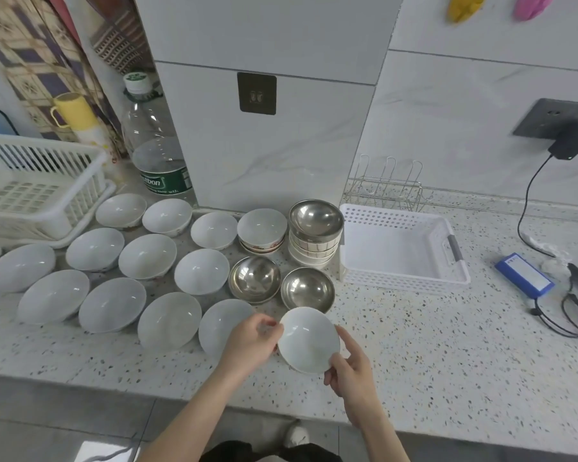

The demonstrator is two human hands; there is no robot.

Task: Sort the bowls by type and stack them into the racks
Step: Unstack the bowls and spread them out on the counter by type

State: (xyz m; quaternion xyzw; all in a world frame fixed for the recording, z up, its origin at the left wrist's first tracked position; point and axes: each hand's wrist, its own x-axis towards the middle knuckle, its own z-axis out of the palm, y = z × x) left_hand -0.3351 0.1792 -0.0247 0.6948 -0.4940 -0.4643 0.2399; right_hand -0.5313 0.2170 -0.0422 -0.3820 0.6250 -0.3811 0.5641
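- Left hand [247, 341] and right hand [349, 371] both grip a small white ceramic bowl [309, 341] by its rim, above the speckled tabletop [431, 345].
- 2 loose steel bowls [254, 278] sit just behind it.

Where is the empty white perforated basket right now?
In the head view, the white perforated basket sits right of centre on the counter, beside the bowl stack topped by a steel bowl.

We count thirteen white ceramic bowls [147, 256] apart from the stacks, one of them cut off by the left edge. There are three steel bowls [307, 289]. We see two stacks: patterned bowls [261, 246], perhaps three, and ribbed white bowls [311, 253], about four, though the layers blur. There are two white plastic baskets [404, 278], one wire rack [384, 186] and one water bottle [154, 141].
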